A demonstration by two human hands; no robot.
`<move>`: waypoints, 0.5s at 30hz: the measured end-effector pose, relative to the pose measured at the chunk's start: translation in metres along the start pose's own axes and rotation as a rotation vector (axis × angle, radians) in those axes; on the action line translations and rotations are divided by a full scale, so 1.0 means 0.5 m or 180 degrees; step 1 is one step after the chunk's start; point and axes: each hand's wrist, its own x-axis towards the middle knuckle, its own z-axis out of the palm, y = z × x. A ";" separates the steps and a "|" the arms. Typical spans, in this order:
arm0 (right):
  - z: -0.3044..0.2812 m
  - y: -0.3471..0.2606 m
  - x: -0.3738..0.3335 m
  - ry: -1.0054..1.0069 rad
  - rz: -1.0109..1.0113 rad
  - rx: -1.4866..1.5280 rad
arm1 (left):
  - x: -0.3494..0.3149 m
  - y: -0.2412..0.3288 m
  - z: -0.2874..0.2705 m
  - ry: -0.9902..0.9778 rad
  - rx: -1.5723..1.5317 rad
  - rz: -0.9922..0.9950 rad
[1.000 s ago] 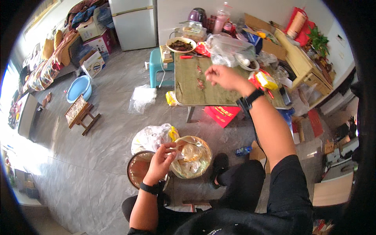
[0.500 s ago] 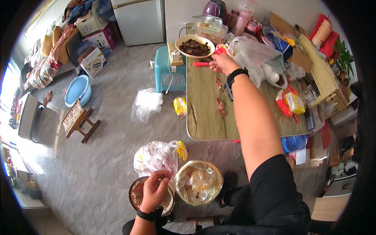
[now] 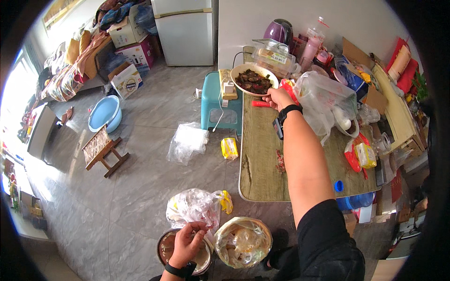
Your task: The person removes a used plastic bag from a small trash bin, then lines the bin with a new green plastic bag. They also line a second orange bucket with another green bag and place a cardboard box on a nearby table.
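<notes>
My right hand [image 3: 280, 99] is stretched out over the table, fingers bent and closed at the near right rim of a white plate [image 3: 241, 88] of dark cooked food. Whether they grip the rim or something small is hidden. A red stick-like thing [image 3: 260, 104] lies just left of the fingers, and a red packet [image 3: 288, 88] right beside the hand. Low in the view, my left hand [image 3: 186, 243] hovers over a round pot [image 3: 164, 253] with pale pieces in it. Its thumb and fingers are pinched together; anything between them is too small to make out.
A bin lined with a clear bag [image 3: 267, 239] stands right of the pot, a knotted plastic bag [image 3: 194, 206] beyond it. The wooden table [image 3: 258, 173] carries plastic bags [image 3: 323, 98] and a purple kettle [image 3: 278, 32]. A teal stool [image 3: 212, 105] adjoins its left edge.
The view has shifted, so everything sits lower and further right. Against the table, my right hand has moved slightly left, to the plate's rim. My left hand stays pinched over the pot.
</notes>
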 end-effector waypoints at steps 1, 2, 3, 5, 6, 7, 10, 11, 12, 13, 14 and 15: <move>-0.003 -0.003 -0.005 0.0033 -0.0064 0.0069 | 0.000 0.001 -0.002 0.0011 0.0045 -0.0013; -0.004 -0.006 -0.010 0.0070 -0.0195 0.0030 | -0.001 0.001 -0.004 0.0051 0.0122 -0.0052; -0.010 -0.009 -0.018 0.0128 -0.0307 -0.0015 | -0.003 0.001 -0.007 0.0034 -0.0059 -0.0038; -0.018 -0.013 -0.038 0.0055 -0.0318 -0.0175 | -0.003 0.000 -0.010 0.0049 -0.0359 0.0002; -0.022 -0.013 -0.051 0.0032 -0.0359 -0.0221 | -0.002 0.001 -0.013 0.0018 -0.0310 0.0000; -0.027 -0.013 -0.067 -0.0007 -0.0385 -0.0257 | -0.001 0.001 -0.013 -0.0006 -0.0414 -0.0045; -0.026 -0.005 -0.132 -0.0344 -0.0790 -0.0501 | 0.004 0.010 -0.018 -0.0166 -0.0669 0.0080; -0.022 0.001 -0.160 -0.0433 -0.0952 -0.0539 | 0.006 0.014 -0.020 -0.0179 -0.0860 0.0059; -0.022 0.005 -0.191 -0.0619 -0.1048 -0.0794 | 0.008 0.018 -0.020 -0.0207 -0.1068 0.0102; -0.019 0.010 -0.224 -0.0756 -0.1070 -0.1063 | 0.010 0.023 -0.021 -0.0218 -0.1017 0.0014; -0.013 0.017 -0.258 -0.0955 -0.1032 -0.1042 | 0.010 0.027 -0.021 -0.0287 -0.1244 0.0018; -0.005 0.027 -0.295 -0.1246 -0.1043 -0.0942 | 0.009 0.030 -0.020 -0.0363 -0.1444 0.0069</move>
